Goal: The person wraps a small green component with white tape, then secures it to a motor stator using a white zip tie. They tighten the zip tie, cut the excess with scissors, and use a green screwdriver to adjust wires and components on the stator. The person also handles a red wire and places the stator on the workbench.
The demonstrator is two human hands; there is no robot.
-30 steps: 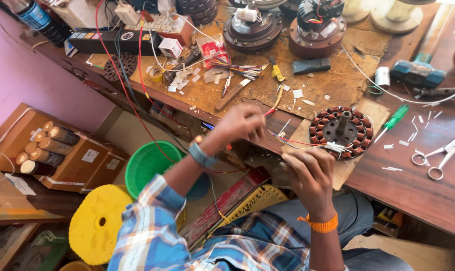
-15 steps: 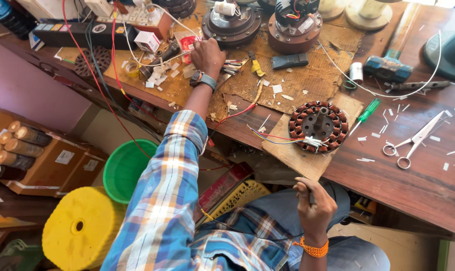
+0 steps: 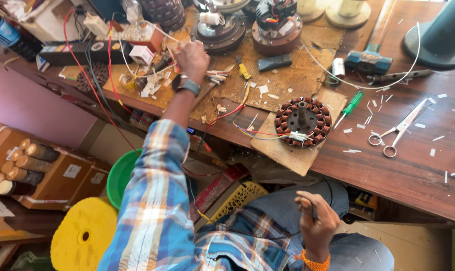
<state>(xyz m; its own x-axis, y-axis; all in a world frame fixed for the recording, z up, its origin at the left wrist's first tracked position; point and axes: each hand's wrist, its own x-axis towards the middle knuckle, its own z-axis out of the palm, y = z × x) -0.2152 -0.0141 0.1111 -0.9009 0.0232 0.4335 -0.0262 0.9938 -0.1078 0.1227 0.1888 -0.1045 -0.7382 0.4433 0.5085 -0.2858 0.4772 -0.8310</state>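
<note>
The left hand (image 3: 191, 59) reaches far across the table (image 3: 413, 170), fingers curled among small scraps. The right hand (image 3: 315, 221) is closed at the lap. Between both hands, the stator (image 3: 303, 122) lies flat, shaft pointing up.

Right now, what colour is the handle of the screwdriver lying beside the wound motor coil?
Green: the screwdriver beside the coil, seen in the head view.

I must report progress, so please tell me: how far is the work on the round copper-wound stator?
Wound already: the stator has copper coils all round and lies on cardboard, coloured leads out. In hand: the left hand reaches into small parts; the right hand rests at the lap. Left: leads hang loose and unjoined.
</note>
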